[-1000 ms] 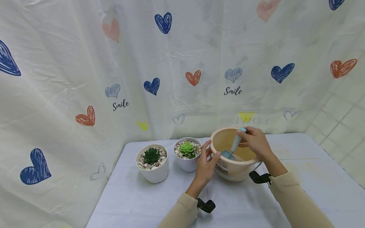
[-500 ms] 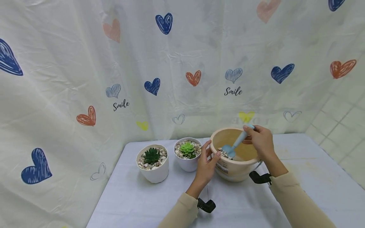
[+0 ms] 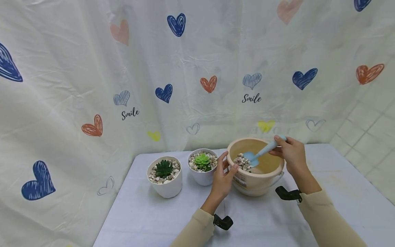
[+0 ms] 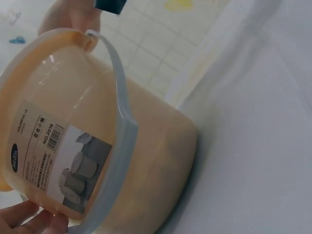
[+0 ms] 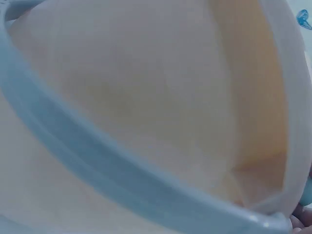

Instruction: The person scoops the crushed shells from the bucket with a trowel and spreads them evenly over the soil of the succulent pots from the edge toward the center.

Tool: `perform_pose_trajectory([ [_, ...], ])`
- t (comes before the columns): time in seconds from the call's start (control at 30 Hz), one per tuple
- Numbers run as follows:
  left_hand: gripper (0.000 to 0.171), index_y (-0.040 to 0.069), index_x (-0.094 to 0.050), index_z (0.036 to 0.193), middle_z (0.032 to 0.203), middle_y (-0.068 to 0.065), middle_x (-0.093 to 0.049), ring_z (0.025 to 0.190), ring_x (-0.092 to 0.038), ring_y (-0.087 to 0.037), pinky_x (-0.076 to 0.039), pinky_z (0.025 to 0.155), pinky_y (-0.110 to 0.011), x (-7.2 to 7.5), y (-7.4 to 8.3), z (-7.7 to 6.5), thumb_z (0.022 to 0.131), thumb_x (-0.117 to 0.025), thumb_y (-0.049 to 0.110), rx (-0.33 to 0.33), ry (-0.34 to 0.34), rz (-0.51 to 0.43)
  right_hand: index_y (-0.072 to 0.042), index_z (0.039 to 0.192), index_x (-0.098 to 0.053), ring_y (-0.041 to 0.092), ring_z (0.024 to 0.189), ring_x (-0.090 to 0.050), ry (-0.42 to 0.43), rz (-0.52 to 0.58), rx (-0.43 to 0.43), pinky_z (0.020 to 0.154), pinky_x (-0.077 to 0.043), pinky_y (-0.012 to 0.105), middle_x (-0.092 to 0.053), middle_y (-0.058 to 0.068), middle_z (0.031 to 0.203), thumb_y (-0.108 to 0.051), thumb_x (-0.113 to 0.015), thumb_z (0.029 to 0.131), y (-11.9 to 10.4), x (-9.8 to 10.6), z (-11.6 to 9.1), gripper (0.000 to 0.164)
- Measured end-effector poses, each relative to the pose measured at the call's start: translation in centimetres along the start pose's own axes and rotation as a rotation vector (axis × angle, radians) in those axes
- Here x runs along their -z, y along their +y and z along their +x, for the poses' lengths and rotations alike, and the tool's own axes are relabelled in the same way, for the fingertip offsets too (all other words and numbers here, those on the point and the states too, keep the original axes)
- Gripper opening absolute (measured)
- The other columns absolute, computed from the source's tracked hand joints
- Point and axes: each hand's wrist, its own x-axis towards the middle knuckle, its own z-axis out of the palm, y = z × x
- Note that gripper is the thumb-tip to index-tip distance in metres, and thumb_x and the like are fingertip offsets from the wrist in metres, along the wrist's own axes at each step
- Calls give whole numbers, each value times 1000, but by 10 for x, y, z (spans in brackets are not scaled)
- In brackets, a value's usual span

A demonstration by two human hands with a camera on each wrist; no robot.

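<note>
A light-blue toy shovel [image 3: 267, 149] is pinched by its handle in my right hand [image 3: 294, 157], its blade inside the cream bucket [image 3: 256, 188]. Small pale stones [image 3: 242, 162] lie heaped against the near-left inner wall, right at the blade. My left hand [image 3: 221, 181] holds the bucket's left side, thumb at the front rim. In the left wrist view, its fingertips [image 4: 56, 223] rest at the rim near a printed label [image 4: 53, 156]. The bucket's grey-blue carrying handle [image 5: 112, 161] hangs down outside the wall in the right wrist view.
Left of the bucket stand two white pots: one with a light-green succulent [image 3: 202, 162], the other with a dark-green one [image 3: 164, 168], both topped with stones. A white cloth [image 3: 148, 219] covers the table. A heart-patterned curtain [image 3: 185, 55] hangs behind.
My right hand has moved right and drawn back, laying the shovel flatter. More stones now show in the bucket by the blade. The left hand keeps its place on the bucket.
</note>
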Motion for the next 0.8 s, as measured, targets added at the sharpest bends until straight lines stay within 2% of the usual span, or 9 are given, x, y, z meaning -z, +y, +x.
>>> perform_pose_trajectory([
  [0.1, 63, 37, -26, 149, 145, -4, -49, 131, -48, -13, -46, 102, -38, 0, -1, 0, 94, -54, 48, 8, 2, 2, -4, 107, -57, 11, 66, -71, 28, 25, 9, 61, -57, 27, -65, -3, 82, -32, -66, 89, 1, 4, -1, 34],
  [0.27, 63, 40, -25, 149, 145, -2, -49, 130, -49, -10, -46, 102, -36, 1, -2, 0, 94, -54, 50, 21, -3, 3, 0, 108, -57, 10, 67, -71, 71, 60, 27, 61, -57, 27, -66, -3, 82, -33, -67, 88, 4, 10, -1, 40],
  [0.37, 63, 39, -25, 149, 145, -3, -50, 128, -51, -12, -46, 102, -36, 1, -2, 1, 94, -55, 50, 21, -12, -9, -1, 107, -58, 10, 69, -72, 83, 96, 36, 61, -57, 27, -67, -3, 81, -34, -69, 85, 6, 13, -2, 41],
  [0.6, 63, 40, -25, 148, 146, -1, -48, 131, -48, -7, -45, 103, -34, 1, -2, 1, 93, -55, 50, 34, -9, -5, -9, 106, -62, 11, 73, -73, 85, 180, 47, 63, -57, 28, -68, -2, 86, -33, -71, 83, 11, 17, -3, 34],
  [0.8, 63, 40, -26, 148, 146, 0, -48, 131, -47, -7, -45, 103, -34, 1, -3, 1, 94, -55, 50, 29, -7, -4, -11, 103, -66, 11, 73, -73, 90, 228, 59, 64, -58, 28, -68, -2, 86, -28, -68, 86, 12, 18, -4, 24],
])
